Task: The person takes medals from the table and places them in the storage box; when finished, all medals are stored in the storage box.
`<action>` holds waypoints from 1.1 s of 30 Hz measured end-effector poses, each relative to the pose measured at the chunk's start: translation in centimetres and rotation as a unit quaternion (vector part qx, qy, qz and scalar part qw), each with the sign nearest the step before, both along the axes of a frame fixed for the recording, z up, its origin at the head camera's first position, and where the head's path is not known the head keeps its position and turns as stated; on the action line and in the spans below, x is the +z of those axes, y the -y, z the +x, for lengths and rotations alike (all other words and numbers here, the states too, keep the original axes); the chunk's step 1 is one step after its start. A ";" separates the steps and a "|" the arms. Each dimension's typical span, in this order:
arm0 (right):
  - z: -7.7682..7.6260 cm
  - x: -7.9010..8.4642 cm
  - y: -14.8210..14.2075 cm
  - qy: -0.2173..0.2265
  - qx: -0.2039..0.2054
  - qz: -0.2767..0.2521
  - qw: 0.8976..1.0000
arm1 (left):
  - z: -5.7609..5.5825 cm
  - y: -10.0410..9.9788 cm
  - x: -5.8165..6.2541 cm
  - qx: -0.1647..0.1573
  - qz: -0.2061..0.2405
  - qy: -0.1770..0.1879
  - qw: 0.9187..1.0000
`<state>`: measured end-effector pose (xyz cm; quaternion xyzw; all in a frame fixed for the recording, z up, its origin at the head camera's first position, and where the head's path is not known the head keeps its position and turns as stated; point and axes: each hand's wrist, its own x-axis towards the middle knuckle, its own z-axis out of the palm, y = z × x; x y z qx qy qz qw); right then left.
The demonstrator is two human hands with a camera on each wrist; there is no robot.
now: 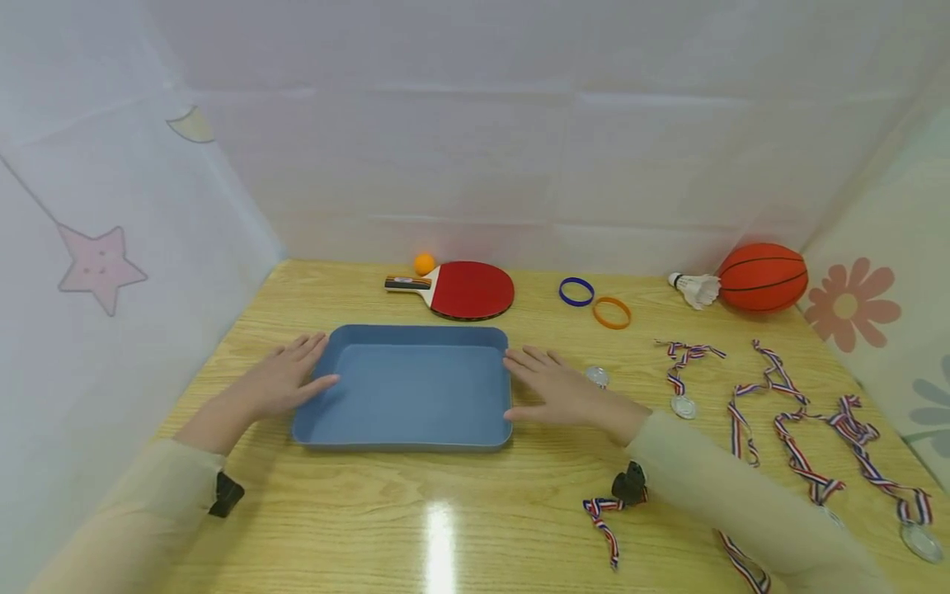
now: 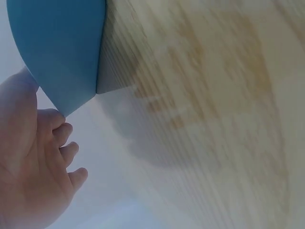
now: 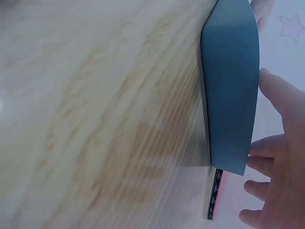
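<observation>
A shallow blue-grey tray [image 1: 408,392] lies flat on the wooden table, with nothing inside it. At its left end is my left hand [image 1: 285,379], fingers stretched toward the far corner and thumb reaching over the rim. My right hand [image 1: 560,391] lies along the opposite end, fingers extended and thumb tip right at the edge. The left wrist view shows the tray's outer wall [image 2: 62,47] with loosely bent fingers [image 2: 69,152] by its corner. From the right wrist, the thumb [image 3: 276,90] and fingertips appear close along the rim.
Behind the tray lie a red table tennis paddle [image 1: 472,290] and an orange ball [image 1: 425,263]. Farther right are blue [image 1: 576,303] and orange wristbands [image 1: 612,324], a shuttlecock [image 1: 698,289] and a basketball [image 1: 763,278]. Several ribboned medals [image 1: 684,407] spread over the right side, some under my right forearm.
</observation>
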<state>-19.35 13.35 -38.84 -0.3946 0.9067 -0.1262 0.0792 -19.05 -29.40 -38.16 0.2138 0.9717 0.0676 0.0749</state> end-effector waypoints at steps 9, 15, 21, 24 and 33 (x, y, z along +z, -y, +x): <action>0.9 0.2 -3.2 0.020 -0.011 -0.025 0.999 | 0.2 -2.5 -0.2 -0.030 0.014 0.006 0.999; 1.3 0.2 -5.0 0.023 -0.013 -0.033 0.999 | 0.2 -3.7 -0.7 -0.051 0.025 0.005 0.998; 1.8 0.1 -6.0 0.029 -0.018 -0.040 0.999 | 0.2 -4.3 -1.1 -0.062 0.041 0.009 0.997; 2.0 0.0 -6.3 0.022 -0.015 -0.044 0.999 | 0.2 -4.5 -1.3 -0.066 0.041 0.001 0.997; 2.2 0.0 -6.7 0.024 -0.016 -0.057 0.998 | 0.9 -5.3 -1.2 -0.073 0.051 -0.018 0.996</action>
